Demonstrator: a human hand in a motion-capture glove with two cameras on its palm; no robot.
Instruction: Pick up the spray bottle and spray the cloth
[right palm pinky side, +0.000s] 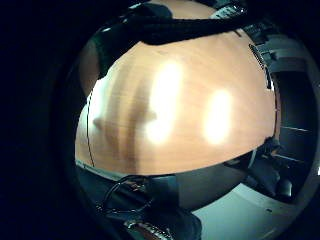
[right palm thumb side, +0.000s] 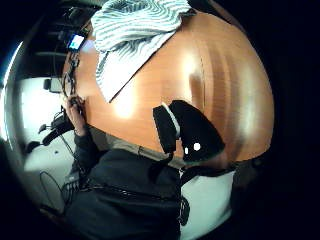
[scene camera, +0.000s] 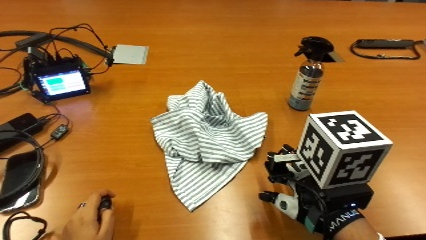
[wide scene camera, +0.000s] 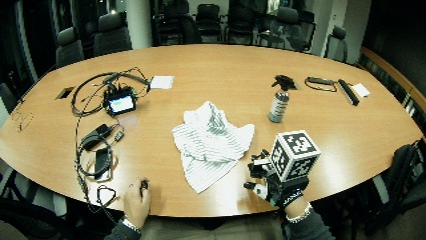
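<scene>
Outside view: crumpled striped cloth (scene camera: 208, 141)

grey-white striped cloth (scene camera: 208, 142), black-capped spray bottle (scene camera: 308, 80)

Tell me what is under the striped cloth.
The striped cloth lies crumpled on the bare wooden table; only tabletop shows around its edges. Its folds hide whatever might lie beneath. The spray bottle stands apart, uncovered.
</scene>
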